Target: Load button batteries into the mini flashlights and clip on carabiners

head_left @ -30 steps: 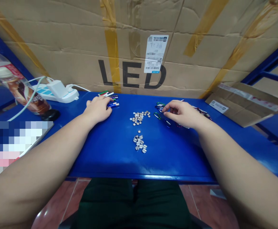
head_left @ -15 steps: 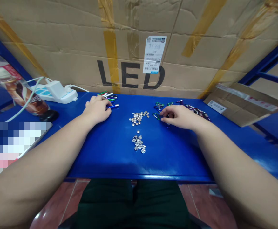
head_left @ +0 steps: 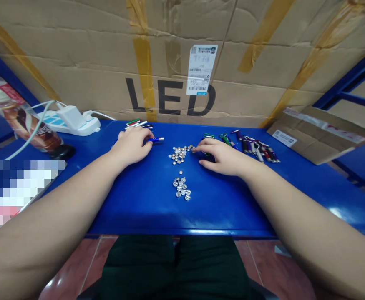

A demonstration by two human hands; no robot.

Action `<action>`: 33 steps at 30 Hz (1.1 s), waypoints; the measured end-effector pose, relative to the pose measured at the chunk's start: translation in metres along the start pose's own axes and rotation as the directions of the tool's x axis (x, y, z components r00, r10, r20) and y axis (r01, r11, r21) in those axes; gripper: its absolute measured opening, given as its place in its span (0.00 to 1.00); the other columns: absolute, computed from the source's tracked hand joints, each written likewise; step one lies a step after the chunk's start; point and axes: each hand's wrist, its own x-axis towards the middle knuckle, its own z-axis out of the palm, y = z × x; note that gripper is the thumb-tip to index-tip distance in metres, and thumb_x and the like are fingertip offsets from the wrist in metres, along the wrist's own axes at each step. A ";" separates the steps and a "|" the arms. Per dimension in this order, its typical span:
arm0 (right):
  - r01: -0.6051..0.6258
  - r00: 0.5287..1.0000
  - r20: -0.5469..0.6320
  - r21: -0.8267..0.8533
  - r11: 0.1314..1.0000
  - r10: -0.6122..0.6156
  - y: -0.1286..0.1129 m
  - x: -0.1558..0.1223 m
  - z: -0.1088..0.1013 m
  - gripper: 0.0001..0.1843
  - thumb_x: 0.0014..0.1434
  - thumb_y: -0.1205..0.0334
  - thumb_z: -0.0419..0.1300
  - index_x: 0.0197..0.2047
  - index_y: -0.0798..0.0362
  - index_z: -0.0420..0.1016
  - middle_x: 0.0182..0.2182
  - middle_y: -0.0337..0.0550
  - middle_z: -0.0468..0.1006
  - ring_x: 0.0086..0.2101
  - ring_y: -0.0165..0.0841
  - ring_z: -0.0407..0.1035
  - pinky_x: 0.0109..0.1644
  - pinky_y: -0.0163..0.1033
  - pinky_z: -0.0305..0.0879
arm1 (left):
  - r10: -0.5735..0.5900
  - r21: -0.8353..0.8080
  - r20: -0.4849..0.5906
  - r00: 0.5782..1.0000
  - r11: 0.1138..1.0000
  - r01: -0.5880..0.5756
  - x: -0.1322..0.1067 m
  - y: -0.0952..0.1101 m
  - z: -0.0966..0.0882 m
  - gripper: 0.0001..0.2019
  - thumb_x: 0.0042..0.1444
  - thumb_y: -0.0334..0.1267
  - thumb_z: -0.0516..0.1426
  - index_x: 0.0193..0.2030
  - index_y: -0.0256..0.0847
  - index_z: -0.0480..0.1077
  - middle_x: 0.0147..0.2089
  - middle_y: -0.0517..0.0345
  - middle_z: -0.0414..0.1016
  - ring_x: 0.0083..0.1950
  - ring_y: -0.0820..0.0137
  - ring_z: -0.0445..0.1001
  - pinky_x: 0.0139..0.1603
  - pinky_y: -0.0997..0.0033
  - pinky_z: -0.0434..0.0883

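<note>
Both hands have edged inward since the earlier frame. The left hand (head_left: 132,146), loosely curled, lies on the blue table (head_left: 144,212), fingertips on a blue mini flashlight (head_left: 156,140); whether it grips, I cannot tell. Just right sit two piles of silver button cells (head_left: 179,155). The right hand (head_left: 222,157), half open and palm down, touches the upper pile's edge, grasping nothing visible; carabiner flashlights (head_left: 257,149) lie beyond.
</note>
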 end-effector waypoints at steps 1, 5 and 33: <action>0.013 1.000 0.009 -0.015 1.000 -0.013 0.000 0.001 0.001 0.20 0.65 0.63 0.61 0.59 0.51 0.79 0.53 0.53 0.78 0.55 0.46 0.72 0.65 0.54 0.68 | 0.009 -0.005 -0.004 1.000 1.000 -0.009 0.000 0.000 0.000 0.14 0.64 0.43 0.53 0.50 0.44 0.76 0.56 0.47 0.77 0.63 0.45 0.69 0.60 0.40 0.67; 0.030 0.999 0.022 -0.048 0.998 -0.028 0.001 0.004 0.001 0.18 0.66 0.65 0.60 0.57 0.54 0.81 0.51 0.53 0.80 0.51 0.45 0.75 0.61 0.52 0.70 | 0.030 -0.031 0.011 0.999 0.999 -0.030 0.001 -0.002 0.001 0.13 0.63 0.43 0.54 0.49 0.44 0.75 0.53 0.48 0.78 0.60 0.47 0.71 0.58 0.42 0.68; 0.036 0.999 0.001 -0.056 0.998 -0.036 -0.003 0.004 0.003 0.12 0.66 0.65 0.59 0.49 0.53 0.82 0.46 0.52 0.81 0.48 0.44 0.75 0.57 0.50 0.72 | 0.100 -0.197 0.049 0.994 0.976 -0.089 0.000 0.001 0.001 0.14 0.58 0.45 0.56 0.46 0.42 0.76 0.43 0.52 0.80 0.44 0.58 0.77 0.46 0.58 0.72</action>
